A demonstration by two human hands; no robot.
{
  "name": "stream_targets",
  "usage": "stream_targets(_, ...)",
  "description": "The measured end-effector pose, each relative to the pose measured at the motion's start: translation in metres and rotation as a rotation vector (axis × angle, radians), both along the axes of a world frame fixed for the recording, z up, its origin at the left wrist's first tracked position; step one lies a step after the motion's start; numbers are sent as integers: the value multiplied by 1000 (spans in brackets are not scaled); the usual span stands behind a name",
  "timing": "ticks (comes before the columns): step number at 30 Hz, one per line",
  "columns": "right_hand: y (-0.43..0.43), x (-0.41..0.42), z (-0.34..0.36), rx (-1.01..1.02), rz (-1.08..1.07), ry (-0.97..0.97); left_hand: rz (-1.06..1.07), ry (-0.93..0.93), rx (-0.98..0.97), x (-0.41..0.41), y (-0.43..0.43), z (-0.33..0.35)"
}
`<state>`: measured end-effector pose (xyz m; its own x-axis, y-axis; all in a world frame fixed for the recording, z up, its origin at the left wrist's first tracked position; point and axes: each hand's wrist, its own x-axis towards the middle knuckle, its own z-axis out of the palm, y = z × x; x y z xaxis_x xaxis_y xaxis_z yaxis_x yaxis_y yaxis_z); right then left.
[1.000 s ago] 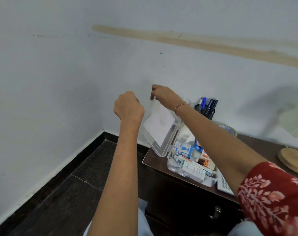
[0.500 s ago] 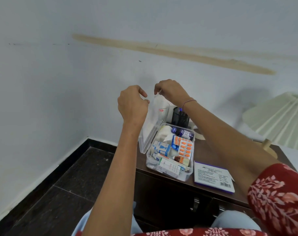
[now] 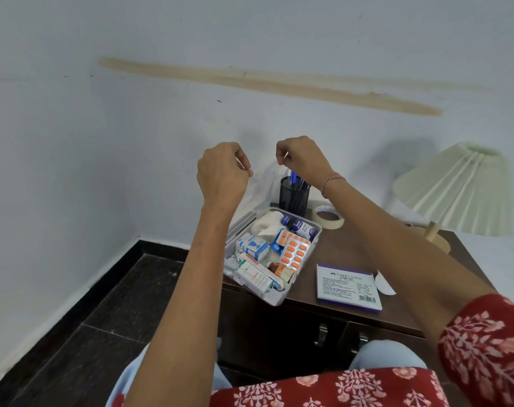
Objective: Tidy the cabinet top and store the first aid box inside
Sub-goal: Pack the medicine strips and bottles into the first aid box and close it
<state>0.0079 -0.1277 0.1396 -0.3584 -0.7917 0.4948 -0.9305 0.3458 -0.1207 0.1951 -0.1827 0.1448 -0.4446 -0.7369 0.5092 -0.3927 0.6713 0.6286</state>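
Left hand (image 3: 222, 175) and right hand (image 3: 302, 156), fingers curled, each pinch the top edge of the clear lid (image 3: 263, 187), held upright above the open first aid box (image 3: 274, 299) on the cabinet top (image 3: 338, 251), at its left front corner

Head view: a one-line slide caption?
Left hand and right hand pinch the clear lid above the open first aid box.
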Motion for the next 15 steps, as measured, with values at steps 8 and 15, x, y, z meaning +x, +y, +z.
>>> stream_targets(8,31,4,-14,-57,-20,-112,-183,-263,49,-2,15,0)
stream_targets(15,70,8,-21,23,-64,-136,-321,-427,127,-6,31,-7)
